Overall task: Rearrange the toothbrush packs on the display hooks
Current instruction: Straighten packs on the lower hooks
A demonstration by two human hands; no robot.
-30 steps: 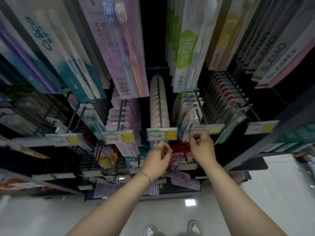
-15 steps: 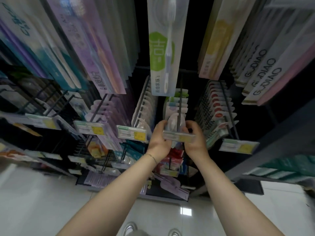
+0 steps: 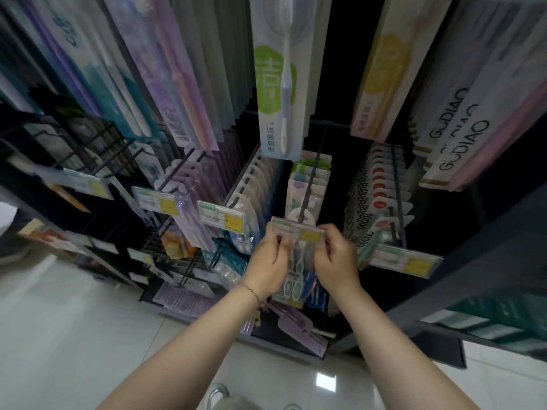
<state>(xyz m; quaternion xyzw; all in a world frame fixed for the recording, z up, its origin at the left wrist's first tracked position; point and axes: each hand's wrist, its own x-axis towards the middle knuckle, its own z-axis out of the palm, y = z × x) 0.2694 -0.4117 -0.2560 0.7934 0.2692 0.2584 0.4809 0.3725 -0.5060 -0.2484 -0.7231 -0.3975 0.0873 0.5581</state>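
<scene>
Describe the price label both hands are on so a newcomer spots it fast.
Find the white pack with the green circle hanging top centre. Straight below it a dark hook runs toward the camera, ending in the price label. Its neighbours hang free; this one alone is pinched at its ends by the left hand and right hand.
</scene>
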